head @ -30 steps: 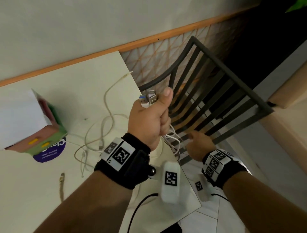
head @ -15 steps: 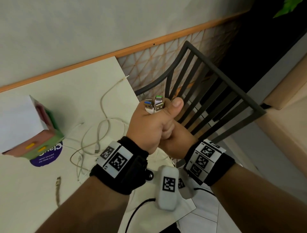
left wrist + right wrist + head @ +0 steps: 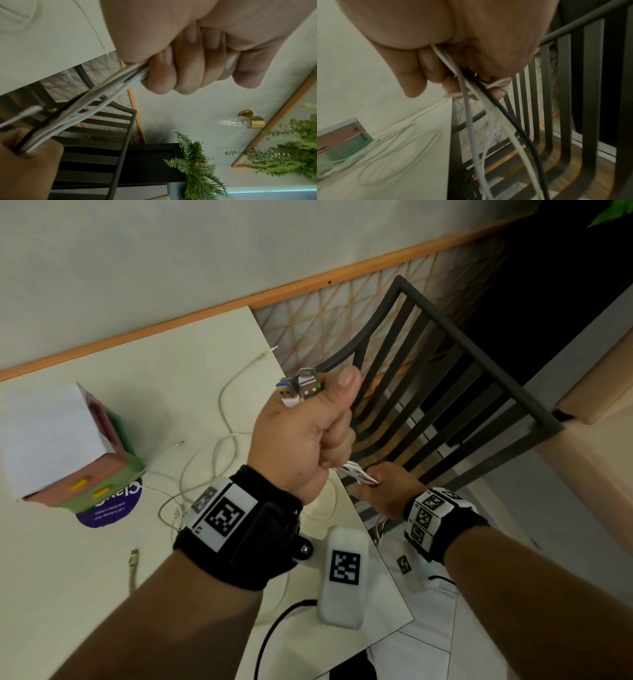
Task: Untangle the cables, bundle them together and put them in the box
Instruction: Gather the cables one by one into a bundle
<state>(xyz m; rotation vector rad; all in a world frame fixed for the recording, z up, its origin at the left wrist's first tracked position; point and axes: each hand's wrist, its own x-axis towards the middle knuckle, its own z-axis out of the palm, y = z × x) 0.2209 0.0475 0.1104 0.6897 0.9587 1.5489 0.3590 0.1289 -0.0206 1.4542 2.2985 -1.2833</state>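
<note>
My left hand (image 3: 305,440) is closed in a fist around a bunch of cables (image 3: 82,108), held up over the right edge of the table (image 3: 102,594). Their plugs (image 3: 301,386) stick out of the top of my fist beside my thumb (one with a blue tongue, one with a touch of green). The strands leave the bottom of the fist and run taut, down and to the right, into my right hand (image 3: 387,491), which sits lower, off the table edge, in front of the dark slatted chair (image 3: 445,392). My right fingers (image 3: 429,65) are curled round those strands, mostly white with one black, which then hang loose below toward the floor.

More white cables (image 3: 212,460) lie in loops on the table, one end reaching the far edge. A separate beige plug (image 3: 134,556) lies nearer me. The box (image 3: 61,446), white with pink and green sides, stands at the table's left over a purple round sticker (image 3: 109,508), well apart from both hands.
</note>
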